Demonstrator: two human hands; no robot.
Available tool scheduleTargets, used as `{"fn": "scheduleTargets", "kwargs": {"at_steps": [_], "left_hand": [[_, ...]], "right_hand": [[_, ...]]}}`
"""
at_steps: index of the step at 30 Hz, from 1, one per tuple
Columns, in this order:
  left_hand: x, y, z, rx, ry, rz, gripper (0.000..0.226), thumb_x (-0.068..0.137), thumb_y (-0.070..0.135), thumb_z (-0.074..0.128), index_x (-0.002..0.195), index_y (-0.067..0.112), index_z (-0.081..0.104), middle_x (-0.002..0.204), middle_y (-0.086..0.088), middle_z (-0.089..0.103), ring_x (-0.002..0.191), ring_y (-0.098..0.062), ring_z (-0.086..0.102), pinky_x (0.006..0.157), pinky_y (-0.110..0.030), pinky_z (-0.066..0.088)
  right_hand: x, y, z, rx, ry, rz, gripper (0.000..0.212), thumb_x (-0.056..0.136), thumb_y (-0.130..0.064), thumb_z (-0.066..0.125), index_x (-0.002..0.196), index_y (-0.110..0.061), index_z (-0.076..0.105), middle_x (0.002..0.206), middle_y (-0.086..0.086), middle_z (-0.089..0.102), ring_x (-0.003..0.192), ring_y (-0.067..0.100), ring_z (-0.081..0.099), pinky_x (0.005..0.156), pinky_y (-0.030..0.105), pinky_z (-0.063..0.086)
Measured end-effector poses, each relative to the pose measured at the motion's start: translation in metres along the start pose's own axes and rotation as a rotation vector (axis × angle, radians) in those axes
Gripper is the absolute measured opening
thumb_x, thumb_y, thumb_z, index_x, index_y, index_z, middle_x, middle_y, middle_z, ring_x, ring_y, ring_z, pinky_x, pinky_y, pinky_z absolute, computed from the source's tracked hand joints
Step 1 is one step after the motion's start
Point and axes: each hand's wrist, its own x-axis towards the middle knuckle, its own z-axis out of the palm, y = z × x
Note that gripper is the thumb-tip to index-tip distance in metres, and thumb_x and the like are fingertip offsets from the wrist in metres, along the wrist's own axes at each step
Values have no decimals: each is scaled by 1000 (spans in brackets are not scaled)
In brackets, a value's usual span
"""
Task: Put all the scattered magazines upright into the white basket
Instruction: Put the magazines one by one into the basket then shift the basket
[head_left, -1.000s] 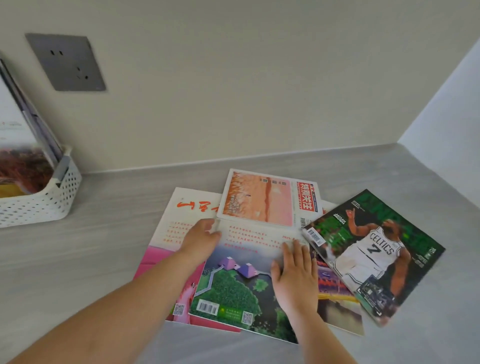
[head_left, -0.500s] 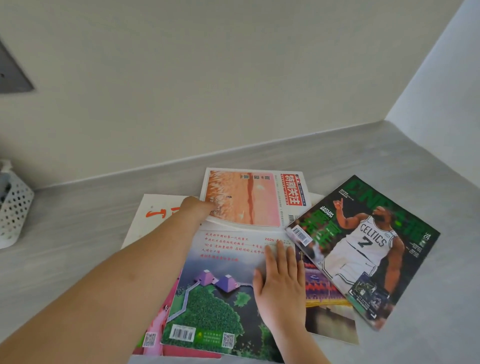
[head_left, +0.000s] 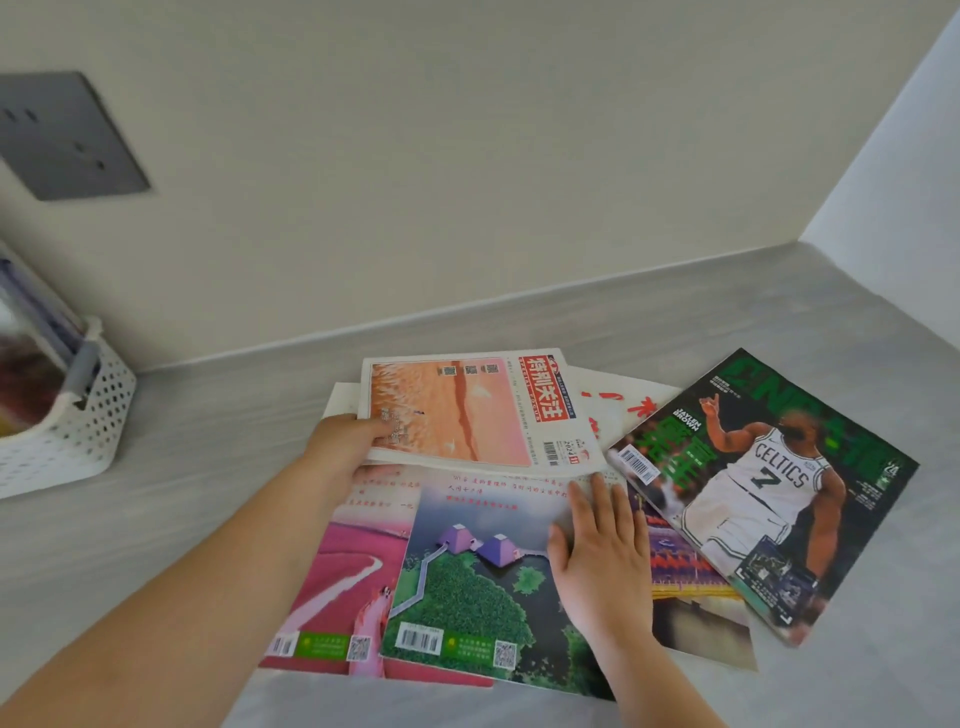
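Several magazines lie overlapped on the grey counter. My left hand (head_left: 345, 447) grips the left edge of the small orange-cover magazine (head_left: 467, 410), thumb on top, its near edge lifted off the pile. My right hand (head_left: 597, 545) presses flat on the green-island magazine (head_left: 467, 587). A pink-cover magazine (head_left: 343, 577) lies under that one on the left. A basketball magazine (head_left: 763, 483) rests at the right, overlapping another dark one (head_left: 691, 603). The white basket (head_left: 78, 415) stands at the far left with magazines (head_left: 31, 358) upright in it.
A beige wall runs behind the counter (head_left: 208, 447), carrying a grey socket plate (head_left: 67, 135) at upper left. A second wall closes the right side at the corner (head_left: 800, 241). Bare counter lies between the basket and the pile.
My left hand has closed on the orange magazine's left edge and raised it off the pile. My right hand has stayed flat on the green one. The view swung left, showing the basket again.
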Motion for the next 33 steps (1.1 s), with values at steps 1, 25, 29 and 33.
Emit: {"fn": "scheduleTargets", "kwargs": {"at_steps": [1,25,29,33], "left_hand": [[-3,1,-5,-53,11,4,8,84,-4,50,81,2,55,71,-6,54,54,-19,56,30,-15,45],[-76,-23,-186,-369,-96,349,36,70,-9,60,88,22,56,91,-2,64,86,-21,60,74,-30,50],[-65,-7,-251,-476,32,406,27,82,-10,49,93,14,55,88,-4,63,80,-18,61,62,-21,57],[-50,21,-317,-352,129,456,24,83,-5,52,97,14,52,88,-1,61,82,-18,60,60,-18,58]], "right_hand": [[0,0,-2,33,-6,-5,57,77,-41,28,111,-13,65,120,13,64,111,31,60,97,43,44],[-18,-206,-99,1654,-307,-55,31,85,9,45,85,-20,54,83,-1,58,72,16,61,53,30,55],[-17,-253,-114,1587,-324,-223,31,84,9,46,84,-20,56,63,-11,69,59,14,66,44,20,53],[-10,-302,-126,1488,-300,-306,27,85,2,51,82,-23,59,81,-3,66,78,21,63,63,29,56]]}}
